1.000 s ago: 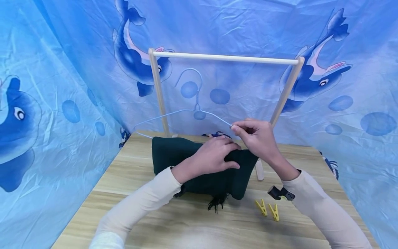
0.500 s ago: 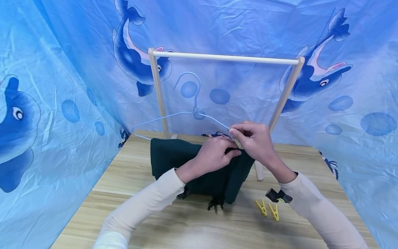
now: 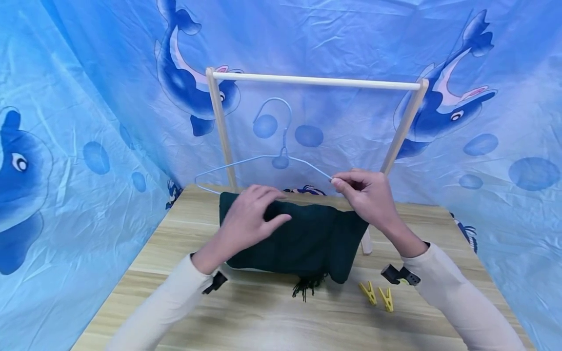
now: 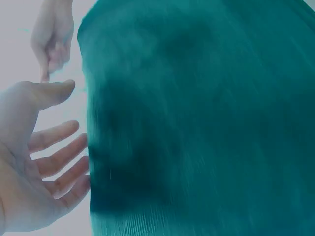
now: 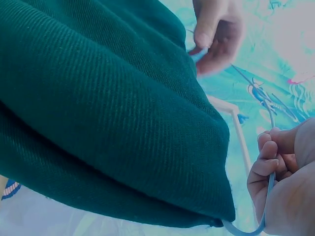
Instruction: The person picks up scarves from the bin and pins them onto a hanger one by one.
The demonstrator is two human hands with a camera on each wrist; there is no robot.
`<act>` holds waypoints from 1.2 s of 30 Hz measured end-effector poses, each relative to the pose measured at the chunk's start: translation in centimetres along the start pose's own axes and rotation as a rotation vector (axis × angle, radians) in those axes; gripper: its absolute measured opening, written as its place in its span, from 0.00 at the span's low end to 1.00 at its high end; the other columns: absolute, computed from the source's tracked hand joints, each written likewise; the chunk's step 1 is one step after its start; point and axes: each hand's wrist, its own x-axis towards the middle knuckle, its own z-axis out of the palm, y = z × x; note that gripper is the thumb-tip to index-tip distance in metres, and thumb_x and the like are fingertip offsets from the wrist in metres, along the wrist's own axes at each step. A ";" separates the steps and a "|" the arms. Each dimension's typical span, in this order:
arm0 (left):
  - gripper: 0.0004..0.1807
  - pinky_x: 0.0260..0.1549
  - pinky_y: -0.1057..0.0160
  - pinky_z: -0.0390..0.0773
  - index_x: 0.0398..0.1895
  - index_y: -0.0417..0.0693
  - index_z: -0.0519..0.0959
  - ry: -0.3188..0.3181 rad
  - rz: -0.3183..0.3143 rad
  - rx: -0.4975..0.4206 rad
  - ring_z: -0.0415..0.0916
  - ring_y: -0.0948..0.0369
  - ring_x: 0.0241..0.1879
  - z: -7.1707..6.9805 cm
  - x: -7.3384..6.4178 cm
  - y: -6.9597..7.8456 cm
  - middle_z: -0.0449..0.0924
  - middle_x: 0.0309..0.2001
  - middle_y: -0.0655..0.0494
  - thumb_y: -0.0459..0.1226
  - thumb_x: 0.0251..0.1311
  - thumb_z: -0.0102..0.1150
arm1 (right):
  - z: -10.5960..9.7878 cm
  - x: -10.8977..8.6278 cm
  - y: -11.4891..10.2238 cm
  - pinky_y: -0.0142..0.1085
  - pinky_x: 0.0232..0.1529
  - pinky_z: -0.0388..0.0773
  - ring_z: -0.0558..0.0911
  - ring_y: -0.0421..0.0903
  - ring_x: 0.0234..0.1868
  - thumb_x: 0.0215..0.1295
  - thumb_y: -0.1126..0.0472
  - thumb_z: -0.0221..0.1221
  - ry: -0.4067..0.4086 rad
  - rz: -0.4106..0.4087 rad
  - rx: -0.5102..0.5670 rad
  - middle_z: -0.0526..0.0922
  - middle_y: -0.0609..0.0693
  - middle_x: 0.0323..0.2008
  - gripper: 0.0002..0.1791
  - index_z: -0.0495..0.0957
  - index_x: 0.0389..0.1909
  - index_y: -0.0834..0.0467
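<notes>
A dark green scarf [image 3: 303, 239] with a black fringe lies folded over the lower bar of a light blue wire hanger [image 3: 283, 142], whose hook points up. My right hand [image 3: 371, 200] pinches the hanger's right shoulder; in the right wrist view its curled fingers [image 5: 266, 164] wrap the wire beside the scarf's edge. The left hand [image 3: 250, 219] hovers over the scarf's left half, thumb and fingers spread apart. In the left wrist view those fingers [image 4: 61, 155] are extended by the scarf's edge, and whether they touch it I cannot tell.
A wooden rack with a white top rod [image 3: 316, 81] stands behind the hanger. Two yellow clothespins [image 3: 368, 292] lie at the right on the wood-grain table [image 3: 263, 317]. Blue curtains [image 3: 351, 39] printed with dolphins enclose the back and sides.
The left hand has let go of the scarf's upper edge near the right hand and moved left. The right hand, hanger and scarf have shifted slightly right and up over the last half second.
</notes>
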 end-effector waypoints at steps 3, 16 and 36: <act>0.24 0.55 0.48 0.76 0.51 0.45 0.85 0.033 -0.036 0.016 0.76 0.49 0.54 -1.2 -1.3 -1.6 0.84 0.53 0.49 0.50 0.58 0.74 | -0.2 0.1 -0.1 0.28 0.22 0.65 0.72 0.38 0.20 0.64 0.74 0.66 0.006 -0.004 -0.003 0.83 0.50 0.25 0.07 0.90 0.39 0.63; 0.28 0.48 0.47 0.73 0.51 0.41 0.85 0.096 -0.088 0.127 0.73 0.44 0.48 -3.2 -4.0 -4.9 0.79 0.52 0.42 0.47 0.50 0.80 | -0.5 -0.2 -0.1 0.29 0.20 0.64 0.71 0.38 0.19 0.64 0.74 0.66 0.024 0.001 -0.025 0.82 0.50 0.23 0.07 0.90 0.39 0.64; 0.22 0.30 0.52 0.81 0.58 0.40 0.79 0.079 -0.236 0.062 0.82 0.52 0.35 -2.4 -5.1 -5.9 0.84 0.43 0.44 0.42 0.66 0.69 | -0.6 -0.5 0.1 0.28 0.23 0.66 0.72 0.38 0.20 0.65 0.73 0.65 0.026 0.020 -0.041 0.82 0.50 0.24 0.07 0.90 0.39 0.62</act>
